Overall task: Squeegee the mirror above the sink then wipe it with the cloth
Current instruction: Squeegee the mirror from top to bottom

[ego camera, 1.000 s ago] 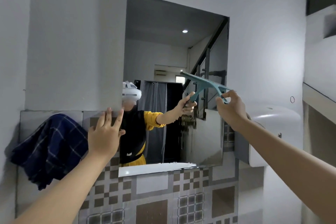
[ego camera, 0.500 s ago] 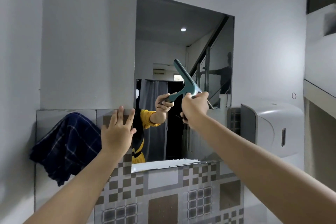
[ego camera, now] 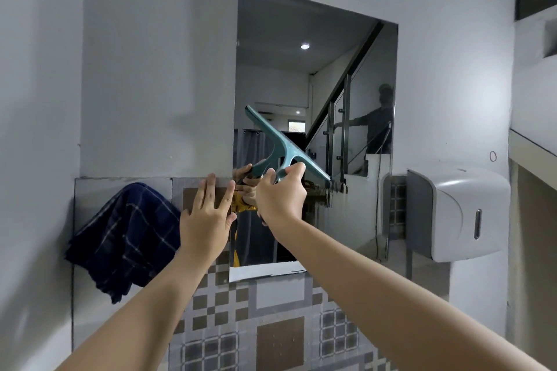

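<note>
A frameless mirror (ego camera: 313, 63) hangs on the grey wall ahead. My right hand (ego camera: 280, 196) grips the handle of a teal squeegee (ego camera: 281, 147), whose blade lies slanted against the mirror's lower left part, high end to the left. My left hand (ego camera: 208, 217) rests flat with fingers spread on the tiled wall at the mirror's left edge. A dark blue checked cloth (ego camera: 123, 238) hangs on the wall to the left of that hand. The sink is out of view.
A white dispenser (ego camera: 452, 214) juts from the wall right of the mirror. Patterned grey and brown tiles (ego camera: 280, 325) cover the wall below. A ledge (ego camera: 530, 144) runs along the right wall.
My right hand has carried the squeegee leftwards across the mirror, from its right edge to its lower left, turning the blade steeper. The view has shifted left; my left hand stays on the wall.
</note>
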